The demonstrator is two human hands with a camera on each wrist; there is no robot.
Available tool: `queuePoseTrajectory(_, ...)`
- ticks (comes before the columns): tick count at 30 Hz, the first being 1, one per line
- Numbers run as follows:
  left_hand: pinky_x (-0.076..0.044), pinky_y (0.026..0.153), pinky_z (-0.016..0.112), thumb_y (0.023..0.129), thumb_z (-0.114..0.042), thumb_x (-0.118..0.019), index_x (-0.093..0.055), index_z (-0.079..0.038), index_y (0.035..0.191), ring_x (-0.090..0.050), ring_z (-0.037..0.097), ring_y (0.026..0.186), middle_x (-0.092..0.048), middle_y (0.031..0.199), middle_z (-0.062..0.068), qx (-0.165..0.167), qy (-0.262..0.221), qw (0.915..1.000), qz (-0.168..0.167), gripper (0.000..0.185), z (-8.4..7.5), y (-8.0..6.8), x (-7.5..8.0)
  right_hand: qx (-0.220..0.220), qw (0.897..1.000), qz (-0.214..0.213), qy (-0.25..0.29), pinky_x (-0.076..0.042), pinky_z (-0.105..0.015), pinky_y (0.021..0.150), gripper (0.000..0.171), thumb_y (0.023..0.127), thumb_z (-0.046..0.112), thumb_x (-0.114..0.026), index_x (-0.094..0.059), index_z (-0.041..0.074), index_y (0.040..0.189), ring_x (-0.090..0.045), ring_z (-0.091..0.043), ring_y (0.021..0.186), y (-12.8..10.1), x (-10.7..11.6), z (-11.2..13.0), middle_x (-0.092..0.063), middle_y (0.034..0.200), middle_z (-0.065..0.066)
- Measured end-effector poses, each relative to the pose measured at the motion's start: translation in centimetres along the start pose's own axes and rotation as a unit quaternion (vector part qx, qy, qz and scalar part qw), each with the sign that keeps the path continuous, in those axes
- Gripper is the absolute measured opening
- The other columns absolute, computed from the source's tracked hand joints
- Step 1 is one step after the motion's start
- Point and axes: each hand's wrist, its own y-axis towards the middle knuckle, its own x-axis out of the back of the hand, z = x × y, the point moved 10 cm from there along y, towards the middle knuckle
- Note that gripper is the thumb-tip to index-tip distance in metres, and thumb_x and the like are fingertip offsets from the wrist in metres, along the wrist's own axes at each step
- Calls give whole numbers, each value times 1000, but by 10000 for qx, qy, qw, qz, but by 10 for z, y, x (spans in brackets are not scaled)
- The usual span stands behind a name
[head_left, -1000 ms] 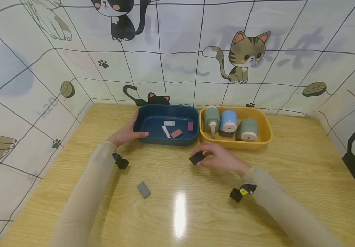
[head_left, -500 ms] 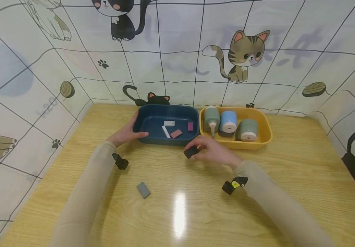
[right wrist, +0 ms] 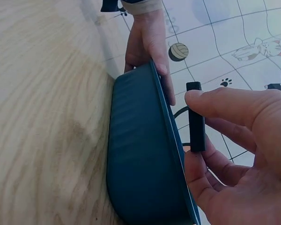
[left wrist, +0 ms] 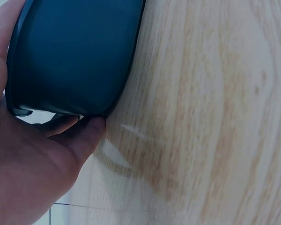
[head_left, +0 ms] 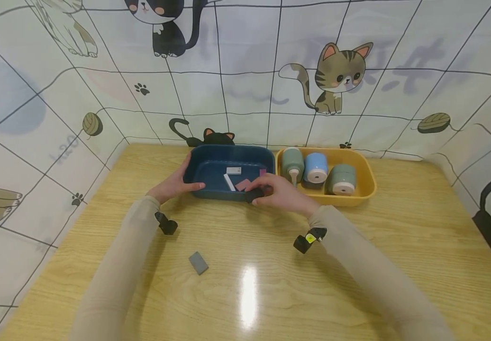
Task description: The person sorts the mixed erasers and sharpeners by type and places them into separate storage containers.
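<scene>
My right hand [head_left: 286, 193] pinches a small black rectangular block [right wrist: 196, 119] between thumb and fingertips. In the head view the block overlaps the front rim of a dark blue bin [head_left: 220, 195]; the right wrist view has it above rim height. At the bin's left end my left hand [head_left: 170, 187] grips the wall, thumb at the front corner and fingers round the side, as the left wrist view also has it. Inside the bin lie a white block [head_left: 234, 170], a thin white stick [head_left: 229, 182], a pink block [head_left: 242, 184] and a magenta block [head_left: 262, 171], partly hidden.
A yellow bin [head_left: 368, 189] stands against the blue one on the right. It holds a green nozzle bottle [head_left: 292, 160], a blue container [head_left: 315, 162] and a grey-green container [head_left: 342, 174]. A grey block [head_left: 198, 263] lies on the wooden table [head_left: 211, 303], nearer me.
My right hand has carried the black block left and away from me, from over the table to the blue bin's front rim. The left hand has kept its place.
</scene>
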Motion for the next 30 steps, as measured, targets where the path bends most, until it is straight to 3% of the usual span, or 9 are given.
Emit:
queuePoseTrajectory(4,-5,113,54,86,-40,-73,17,-33,152,7,27,145,14,160,5,34,-87,9999,45,111,3,0,-1,-23,9996,108,264,-45,-37,89,32,87,11,-73,-70,17,119,-51,-19,114,8,0,2,-61,123,-3)
queuePoseTrajectory(8,-4,113,54,87,-37,-72,17,-32,152,8,28,145,15,160,6,97,-119,9998,96,110,0,-3,-2,-70,9997,134,200,-45,-36,81,29,88,12,-73,-71,19,116,-53,-18,96,15,1,1,-62,117,2)
queuePoseTrajectory(15,-4,113,54,90,-21,-68,17,-15,153,9,33,144,16,158,14,56,-188,9996,183,106,-34,-20,-3,-324,9993,53,166,-49,-35,79,27,87,10,-73,-69,9,113,-59,-20,91,28,5,-12,-64,110,-4)
queuePoseTrajectory(20,-4,113,53,92,-20,-66,17,-12,153,9,32,144,16,158,14,81,-133,9997,195,103,-43,-27,-4,-439,9987,83,237,-47,-36,83,30,88,8,-71,-67,5,117,-57,-23,94,33,8,-16,-63,112,-8)
queuePoseTrajectory(23,-3,113,54,91,-21,-67,17,-13,153,10,32,144,17,158,13,79,-174,9996,203,104,-41,-26,-4,-466,9985,113,255,-47,-36,84,30,88,6,-70,-66,2,118,-58,-24,95,37,9,-19,-64,112,-11)
queuePoseTrajectory(30,-4,113,52,87,-39,-73,17,-32,152,9,25,145,16,159,3,-6,-151,9999,52,111,-4,-5,-2,-627,9971,216,373,-50,-35,83,31,87,4,-69,-65,0,118,-61,-25,96,46,11,-26,-65,110,-13)
